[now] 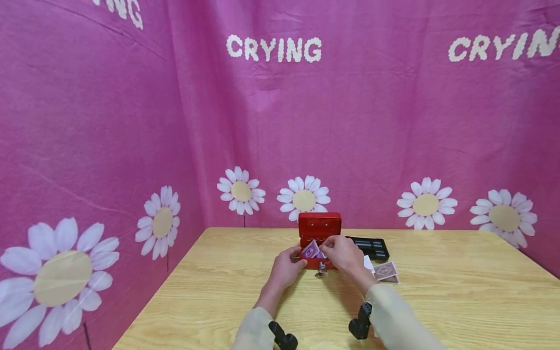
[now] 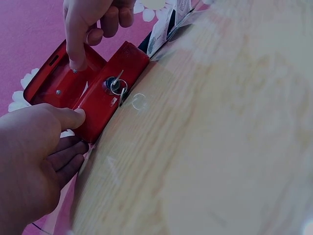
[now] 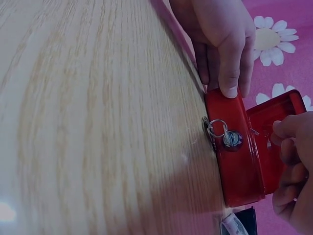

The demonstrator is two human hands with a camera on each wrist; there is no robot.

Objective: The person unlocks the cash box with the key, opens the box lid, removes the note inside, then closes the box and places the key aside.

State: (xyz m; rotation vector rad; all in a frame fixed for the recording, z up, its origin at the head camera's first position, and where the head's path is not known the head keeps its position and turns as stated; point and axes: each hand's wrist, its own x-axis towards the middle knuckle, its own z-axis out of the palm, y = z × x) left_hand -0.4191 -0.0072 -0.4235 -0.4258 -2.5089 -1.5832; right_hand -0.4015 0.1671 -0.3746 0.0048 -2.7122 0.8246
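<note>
A small red cash box [image 1: 311,264] stands on the table with its lid [image 1: 319,223] raised at the back. Purple printed notes [image 1: 309,251] poke up inside it. A key on a ring [image 2: 117,86] sits in the lock on its front. My left hand [image 1: 286,268] grips the box's left end, thumb on the front edge and fingers along the side. Over the opening is my right hand [image 1: 345,253], fingers curled and fingertips close beside the notes. I cannot tell whether it pinches one. The notes' lower parts are hidden inside the box.
Right of the box lies a black compartment tray [image 1: 374,249]. In front of it are a white paper [image 1: 368,264] and some printed notes [image 1: 386,271]. The wooden table [image 1: 459,291] ends at a pink flowered curtain [image 1: 358,121] behind the box.
</note>
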